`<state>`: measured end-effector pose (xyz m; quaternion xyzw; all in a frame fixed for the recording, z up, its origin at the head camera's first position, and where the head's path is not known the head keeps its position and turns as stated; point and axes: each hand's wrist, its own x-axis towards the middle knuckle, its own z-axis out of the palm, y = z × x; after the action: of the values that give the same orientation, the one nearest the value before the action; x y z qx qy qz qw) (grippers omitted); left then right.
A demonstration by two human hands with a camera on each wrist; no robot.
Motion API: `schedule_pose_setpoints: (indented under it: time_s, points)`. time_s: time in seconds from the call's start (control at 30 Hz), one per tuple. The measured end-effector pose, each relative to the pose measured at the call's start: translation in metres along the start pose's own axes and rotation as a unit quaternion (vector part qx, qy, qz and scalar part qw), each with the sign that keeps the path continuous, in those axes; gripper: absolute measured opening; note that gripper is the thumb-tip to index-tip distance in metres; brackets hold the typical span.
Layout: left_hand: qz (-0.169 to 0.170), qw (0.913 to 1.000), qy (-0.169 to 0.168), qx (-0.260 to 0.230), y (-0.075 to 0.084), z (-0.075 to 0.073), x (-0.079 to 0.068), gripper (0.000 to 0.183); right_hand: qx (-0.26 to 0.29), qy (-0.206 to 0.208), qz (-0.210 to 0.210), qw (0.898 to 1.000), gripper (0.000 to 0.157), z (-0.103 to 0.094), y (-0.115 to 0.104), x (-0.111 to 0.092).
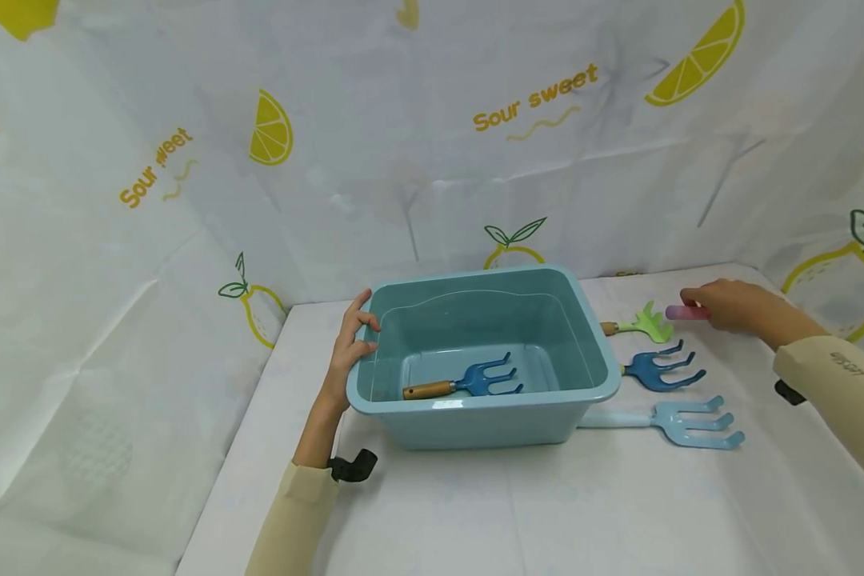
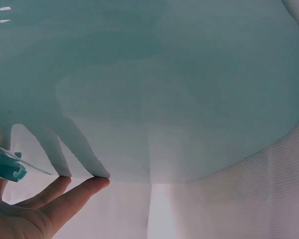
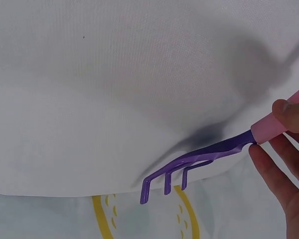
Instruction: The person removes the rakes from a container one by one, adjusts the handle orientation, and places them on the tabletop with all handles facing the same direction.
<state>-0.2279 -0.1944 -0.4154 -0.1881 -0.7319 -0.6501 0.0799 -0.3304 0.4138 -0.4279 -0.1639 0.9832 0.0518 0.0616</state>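
Observation:
A light blue plastic basin (image 1: pixel 475 420) stands on the white table. My left hand (image 1: pixel 349 340) grips its left rim, with fingertips (image 2: pixel 98 182) against the wall in the left wrist view. Inside the basin lies a blue hand rake (image 1: pixel 478 379) with a wooden handle. My right hand (image 1: pixel 738 308) holds a hand rake by its pink handle (image 1: pixel 690 313). The purple tines (image 3: pixel 189 159) of that rake show in the right wrist view, but the hand hides them from the head view.
Right of the basin lie a green hand rake (image 1: pixel 651 323), a dark blue hand rake (image 1: pixel 661 371) and a light blue hand rake (image 1: pixel 694 424). The basin partly hides their handles. A lemon-printed cloth (image 1: pixel 374 200) hangs behind the table.

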Motion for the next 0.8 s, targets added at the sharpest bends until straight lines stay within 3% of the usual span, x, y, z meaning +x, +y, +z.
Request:
schedule_pose_setpoints:
  time_s: [0.33,0.8]
  points:
    - [-0.003,1.0000,-0.001,0.007,0.0007,-0.0003,0.0009,0.032,0.018,-0.027,-0.009,0.999,0.043,0.0030,-0.0036,-0.0007]
    - [-0.005,1.0000,0.001,0.005,0.0005,-0.0002,0.0015,0.029,0.020,-0.035,-0.002,0.999,0.038,0.0082,-0.0031,0.0009]
